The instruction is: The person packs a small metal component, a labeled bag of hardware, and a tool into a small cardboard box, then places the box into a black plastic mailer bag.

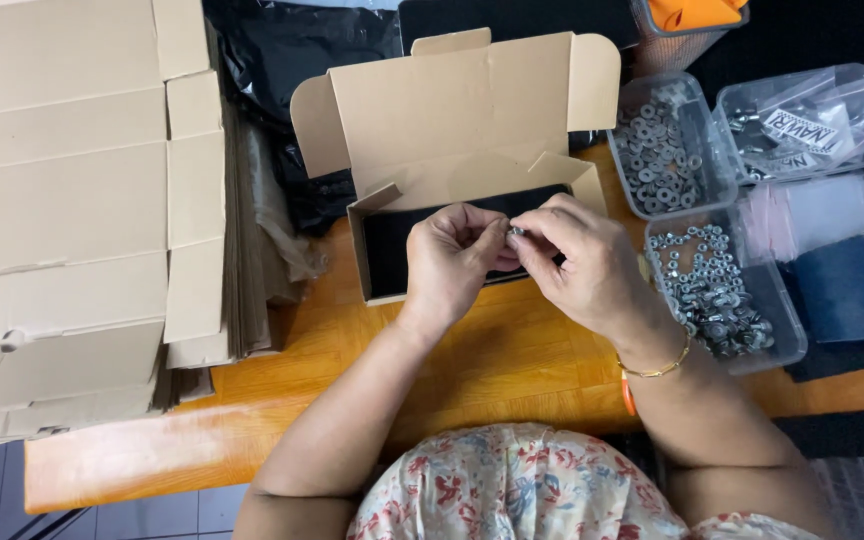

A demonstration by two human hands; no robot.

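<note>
Fingertips [508, 240] mostly hide small metal piece [517, 231].

At mid-frame, the left hand [452, 255] and right hand [582, 262] pinch a small metal part [517, 231] together over an open cardboard box [462, 110]. Clear tubs of washers [664, 150] and nuts [717, 290] sit at right, and flat cartons [62, 200] are stacked at left.

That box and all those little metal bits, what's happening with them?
A person sits at a wooden table. Both hands, the left hand and right hand, pinch one small metal piece together, just over an open cardboard box with a dark lining. To the right stand clear tubs: one of washers, one of nuts, one of small bags. Flat boxes are stacked on the left.
</note>
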